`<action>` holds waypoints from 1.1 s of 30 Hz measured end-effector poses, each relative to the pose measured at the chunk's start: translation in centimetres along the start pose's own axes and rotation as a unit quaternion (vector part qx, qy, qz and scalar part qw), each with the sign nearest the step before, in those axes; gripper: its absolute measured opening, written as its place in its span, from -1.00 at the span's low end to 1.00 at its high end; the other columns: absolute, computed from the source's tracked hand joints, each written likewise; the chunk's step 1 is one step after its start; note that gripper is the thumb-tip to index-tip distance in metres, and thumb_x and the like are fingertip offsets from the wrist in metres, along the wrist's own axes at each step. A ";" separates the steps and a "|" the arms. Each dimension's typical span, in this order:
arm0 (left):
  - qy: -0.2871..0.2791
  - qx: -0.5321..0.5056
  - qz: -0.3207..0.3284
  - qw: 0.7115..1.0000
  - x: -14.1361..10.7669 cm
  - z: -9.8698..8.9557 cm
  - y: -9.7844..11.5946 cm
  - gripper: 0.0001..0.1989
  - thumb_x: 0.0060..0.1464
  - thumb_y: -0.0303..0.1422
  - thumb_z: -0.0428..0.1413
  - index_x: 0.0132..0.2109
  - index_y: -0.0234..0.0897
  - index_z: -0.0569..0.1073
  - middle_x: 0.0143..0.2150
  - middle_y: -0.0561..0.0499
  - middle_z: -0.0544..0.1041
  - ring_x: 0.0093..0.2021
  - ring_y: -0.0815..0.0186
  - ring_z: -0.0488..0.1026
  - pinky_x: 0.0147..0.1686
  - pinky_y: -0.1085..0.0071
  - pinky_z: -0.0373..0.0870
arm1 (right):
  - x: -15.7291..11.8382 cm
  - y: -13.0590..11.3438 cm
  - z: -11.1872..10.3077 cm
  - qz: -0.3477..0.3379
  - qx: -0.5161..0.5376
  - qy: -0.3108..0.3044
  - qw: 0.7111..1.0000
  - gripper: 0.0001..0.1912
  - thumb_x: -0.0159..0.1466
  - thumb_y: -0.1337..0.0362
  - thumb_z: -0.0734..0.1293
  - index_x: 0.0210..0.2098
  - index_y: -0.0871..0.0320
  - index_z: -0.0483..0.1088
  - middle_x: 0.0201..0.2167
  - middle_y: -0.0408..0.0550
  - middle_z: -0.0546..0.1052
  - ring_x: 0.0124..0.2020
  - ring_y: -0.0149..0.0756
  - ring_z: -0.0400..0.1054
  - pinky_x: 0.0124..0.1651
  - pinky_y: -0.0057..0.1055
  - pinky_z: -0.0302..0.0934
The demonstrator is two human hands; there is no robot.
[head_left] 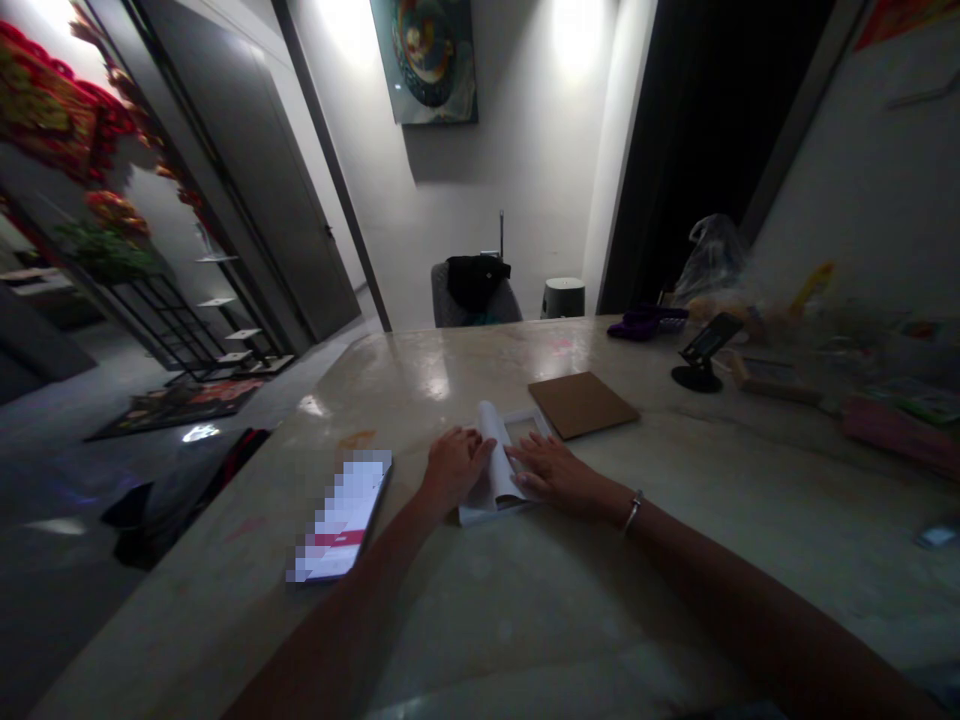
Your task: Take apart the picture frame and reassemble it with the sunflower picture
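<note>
Left hand (452, 467) curls against a rolled sheet (501, 475), grip unclear; right hand (556, 472) spreads at three o'clock; uneven pressure could crease it.

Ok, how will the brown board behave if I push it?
The brown board is probably stiff, as its edges look straight. It looks thin, so perhaps light. On the glossy table, it may slide rather than tip.

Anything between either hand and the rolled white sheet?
Nothing visible. The left hand is on the rolled white sheet; the right hand's fingertips are right at its other side. The brown board lies beyond the right hand and the phone left of the left hand, both outside that gap.
</note>
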State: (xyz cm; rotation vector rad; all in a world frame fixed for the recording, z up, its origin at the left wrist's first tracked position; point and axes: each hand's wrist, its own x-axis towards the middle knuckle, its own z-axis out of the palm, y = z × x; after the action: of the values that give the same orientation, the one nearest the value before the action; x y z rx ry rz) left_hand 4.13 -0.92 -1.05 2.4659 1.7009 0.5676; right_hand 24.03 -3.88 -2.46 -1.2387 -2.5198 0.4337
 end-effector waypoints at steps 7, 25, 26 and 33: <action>-0.015 -0.037 -0.103 0.994 -0.3 -0.3 0.9 -0.59 0.02 -0.04 -0.08 -0.34 -0.31 0.42 -0.35 -0.08 0.50 -0.37 0.28 0.40 -0.40 0.42 0.22 | -0.2 -0.3 -0.5 -0.029 -0.006 -0.005 1.000 -0.42 0.28 -0.02 -0.02 0.23 0.08 -0.04 0.17 0.09 0.17 0.17 -0.10 -0.01 0.15 -0.09 -0.12; 0.102 -0.543 -0.196 0.810 0.5 -1.2 -0.4 -0.78 -0.22 -0.21 0.06 -0.52 -0.26 0.22 -0.64 0.18 0.26 -0.62 0.45 0.24 -0.61 0.52 0.20 | 0.3 0.8 -0.1 0.060 0.280 0.101 0.953 -0.45 0.27 0.07 0.08 0.18 0.19 0.05 0.12 0.15 0.26 0.13 -0.21 0.16 0.12 -0.17 0.05; 0.083 -0.574 -0.199 0.790 0.4 -1.2 -0.3 -0.77 -0.23 -0.21 0.07 -0.50 -0.27 0.24 -0.63 0.16 0.29 -0.61 0.43 0.27 -0.60 0.50 0.23 | 0.4 0.8 0.0 0.062 0.301 0.108 0.945 -0.46 0.27 0.08 0.09 0.17 0.18 0.06 0.11 0.14 0.28 0.12 -0.22 0.17 0.12 -0.17 0.05; -0.105 -0.650 -0.205 0.724 0.1 -1.0 1.0 -0.70 -0.08 -0.18 0.00 -0.30 -0.33 0.42 -0.37 -0.09 0.53 -0.30 0.20 0.48 -0.28 0.27 0.42 | 1.2 1.5 0.3 0.073 0.429 0.132 0.890 -0.43 0.25 0.21 0.14 0.21 0.23 -0.06 -0.20 0.03 0.49 -0.19 -0.28 0.40 -0.12 -0.25 0.28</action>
State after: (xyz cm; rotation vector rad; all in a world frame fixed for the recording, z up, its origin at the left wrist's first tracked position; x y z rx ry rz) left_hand 4.70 -1.37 0.23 1.0430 1.0057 0.9120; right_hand 24.26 -2.03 -3.21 -1.0107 -1.6636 1.1625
